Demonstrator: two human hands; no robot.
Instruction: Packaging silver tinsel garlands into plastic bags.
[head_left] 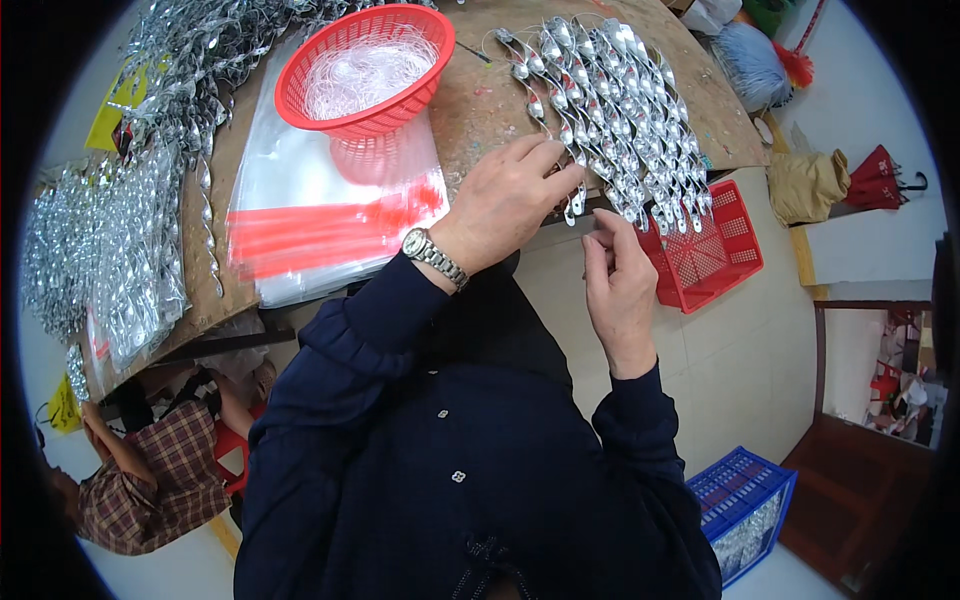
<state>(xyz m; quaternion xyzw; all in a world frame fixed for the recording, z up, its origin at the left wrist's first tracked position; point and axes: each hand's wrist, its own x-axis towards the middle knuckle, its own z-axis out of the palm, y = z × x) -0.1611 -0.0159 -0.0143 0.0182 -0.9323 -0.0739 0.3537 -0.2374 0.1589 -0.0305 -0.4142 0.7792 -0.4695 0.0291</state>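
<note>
Shiny silver twisted strands (620,110) with small red spots lie side by side at the right of the wooden table (475,120), their rounded tips hanging over its front edge. My left hand (500,205), wearing a metal watch, reaches over the edge with its fingers curled round the lower end of the leftmost strand. Its fingertips are partly hidden. Just right of it, below the strand tips, is my right hand (622,285), thumb and forefinger drawn together; anything between them is too small to make out.
Clear plastic bags (300,165) with red bands lie under a red basket (290,95) of clear thread (365,75). More silver strands (120,240) cover the table's left end. A red crate (750,235) stands below the right edge, a blue crate (745,500) lower right. A person (155,480) sits lower left.
</note>
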